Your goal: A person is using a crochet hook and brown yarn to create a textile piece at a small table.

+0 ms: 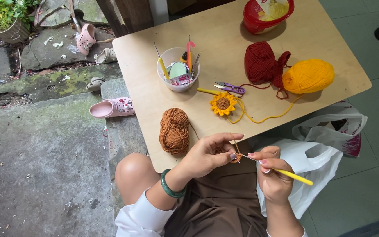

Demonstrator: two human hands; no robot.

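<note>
I saw the left hand (209,153) pinching a tiny brown crochet round (236,158), right hand (272,173) gripping the yellow hook (292,175); 1 sunflower (223,104) lay finished, this piece barely started.

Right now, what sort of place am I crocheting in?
Probably a home patio or doorstep used as a craft spot: a low wooden table with yarn balls, mossy stone paving with pink clogs, and a potted plant.
</note>
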